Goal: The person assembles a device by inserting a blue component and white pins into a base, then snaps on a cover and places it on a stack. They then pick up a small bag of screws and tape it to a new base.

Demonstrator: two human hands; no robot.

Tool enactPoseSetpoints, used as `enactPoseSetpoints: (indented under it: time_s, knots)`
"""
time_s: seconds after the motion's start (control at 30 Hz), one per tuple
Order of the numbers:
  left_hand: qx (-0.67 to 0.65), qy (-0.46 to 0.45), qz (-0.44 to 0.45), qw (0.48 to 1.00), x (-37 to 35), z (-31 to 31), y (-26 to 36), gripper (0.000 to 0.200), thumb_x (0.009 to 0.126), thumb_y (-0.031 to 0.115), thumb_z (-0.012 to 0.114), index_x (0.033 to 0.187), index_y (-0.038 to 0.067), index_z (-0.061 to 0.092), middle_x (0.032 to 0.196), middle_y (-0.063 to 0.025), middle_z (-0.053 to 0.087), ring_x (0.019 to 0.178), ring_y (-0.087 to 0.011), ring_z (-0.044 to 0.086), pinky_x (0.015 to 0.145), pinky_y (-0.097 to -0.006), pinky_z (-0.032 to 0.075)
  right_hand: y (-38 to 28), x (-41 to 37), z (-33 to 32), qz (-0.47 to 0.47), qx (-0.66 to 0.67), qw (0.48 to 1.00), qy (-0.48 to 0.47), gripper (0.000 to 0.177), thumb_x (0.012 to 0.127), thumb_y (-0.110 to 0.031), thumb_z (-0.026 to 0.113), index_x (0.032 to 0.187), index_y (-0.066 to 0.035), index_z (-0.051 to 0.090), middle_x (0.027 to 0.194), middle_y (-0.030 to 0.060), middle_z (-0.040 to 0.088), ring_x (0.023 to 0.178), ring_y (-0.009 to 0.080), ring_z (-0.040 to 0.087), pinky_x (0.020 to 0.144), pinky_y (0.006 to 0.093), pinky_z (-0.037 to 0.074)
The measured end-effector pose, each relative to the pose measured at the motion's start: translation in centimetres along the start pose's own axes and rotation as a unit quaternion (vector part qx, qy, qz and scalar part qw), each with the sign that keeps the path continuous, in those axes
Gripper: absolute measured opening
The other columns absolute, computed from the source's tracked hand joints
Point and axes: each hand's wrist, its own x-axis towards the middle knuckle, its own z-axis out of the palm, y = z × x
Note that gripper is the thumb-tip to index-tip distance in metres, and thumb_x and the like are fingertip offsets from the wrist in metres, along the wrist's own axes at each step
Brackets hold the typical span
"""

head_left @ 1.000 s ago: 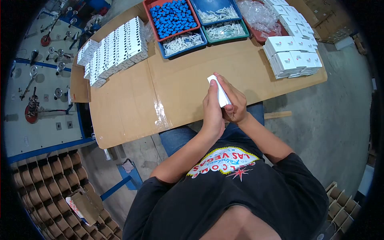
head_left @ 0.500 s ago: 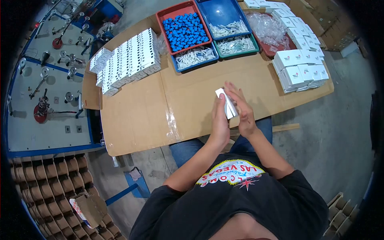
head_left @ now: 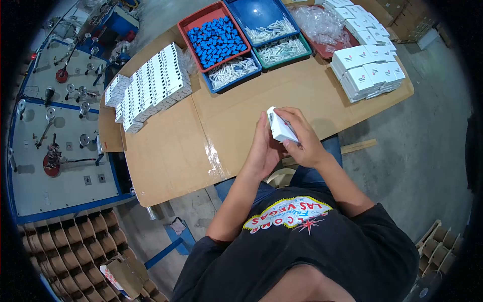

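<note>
My right hand (head_left: pixel 305 141) grips a small white carton (head_left: pixel 282 127) over the front part of the table, fingers over its far end and thumb at its near end. The carton is tilted, and part of its printed side is covered by the fingers. Just left of it, my left hand (head_left: pixel 262 151) is open, palm turned toward the carton and fingers stretched out, with the fingertips close to its left edge.
A cardboard-covered table (head_left: pixel 171 156) bears rows of white cartons (head_left: pixel 156 83) at left and stacked white boxes (head_left: pixel 359 75) at right. Behind are a red tray (head_left: pixel 185 22) of blue pieces, a blue tray (head_left: pixel 259 12), a green tray (head_left: pixel 289 59) with white pieces, and clear plastic bags (head_left: pixel 322 25).
My hands were pressed flat on both sides of the carton. Now my right hand has wrapped round it and turned it, while my left palm has come away. The view has shifted slightly.
</note>
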Motion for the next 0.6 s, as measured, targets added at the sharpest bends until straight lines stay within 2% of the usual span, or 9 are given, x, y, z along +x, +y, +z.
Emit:
enactPoseSetpoints:
  time_s: [0.03,0.1,0.2,0.37,0.47,0.6]
  knots:
    - [-0.014,-0.04,-0.042,0.998,-0.1,-0.2,0.1,0.068,0.102,0.068,0.038,0.145,0.016,0.047,0.131,-0.0073,0.058,0.122,-0.0229,0.057,0.101,-0.0422,0.048,0.0,-0.1,0.2,-0.014,-0.011,1.0,0.002,0.069,0.094,-0.036,0.065,0.15,-0.002,0.044,0.136,0.021,0.053,0.124,0.0372,0.056,0.104,0.0429,0.047]
    - [0.001,-0.01,-0.038,0.999,-0.5,0.3,0.0,0.066,0.102,0.067,0.04,0.143,0.016,0.048,0.13,-0.007,0.058,0.12,-0.0223,0.058,0.1,-0.0424,0.049,0.2,-0.2,0.7,-0.026,-0.02,0.999,0.003,0.072,0.093,-0.041,0.065,0.15,-0.001,0.044,0.133,0.0212,0.055,0.121,0.0381,0.057,0.102,0.0426,0.048]
    - [-0.005,0.018,-0.022,1.0,-0.4,0.2,-0.7,0.063,0.103,0.065,0.042,0.14,0.016,0.049,0.128,-0.0062,0.059,0.118,-0.0212,0.06,0.099,-0.0422,0.05,0.5,-0.2,1.4,-0.003,-0.044,0.999,0.024,0.068,0.094,-0.04,0.066,0.147,-0.001,0.048,0.135,0.0229,0.054,0.121,0.0393,0.058,0.102,0.0421,0.049]
    - [-0.031,0.037,0.001,0.999,-0.3,-0.3,-1.6,0.062,0.102,0.064,0.044,0.141,0.016,0.048,0.125,-0.0054,0.06,0.117,-0.0199,0.059,0.099,-0.0406,0.05,1.3,-0.4,2.0,-0.087,-0.114,0.989,0.026,0.055,0.099,-0.031,0.063,0.139,0.007,0.055,0.136,0.0279,0.059,0.125,0.0425,0.059,0.104,0.0435,0.049]
    - [-0.022,0.05,0.021,0.998,-0.2,-0.2,-1.9,0.062,0.102,0.065,0.044,0.141,0.017,0.047,0.125,-0.0055,0.059,0.118,-0.0191,0.059,0.099,-0.04,0.049,1.5,-0.6,2.4,-0.081,-0.106,0.991,0.032,0.056,0.101,-0.031,0.062,0.139,0.009,0.053,0.136,0.029,0.059,0.126,0.0435,0.059,0.105,0.0444,0.049]
    - [-0.024,0.05,0.026,0.998,-0.1,-0.2,-2.2,0.06,0.102,0.064,0.044,0.14,0.017,0.048,0.125,-0.0042,0.059,0.119,-0.0191,0.059,0.1,-0.0398,0.049,1.9,-1.1,2.7,-0.078,-0.112,0.99,0.041,0.054,0.102,-0.03,0.06,0.14,0.007,0.053,0.137,0.0281,0.059,0.126,0.0429,0.059,0.105,0.0442,0.049]
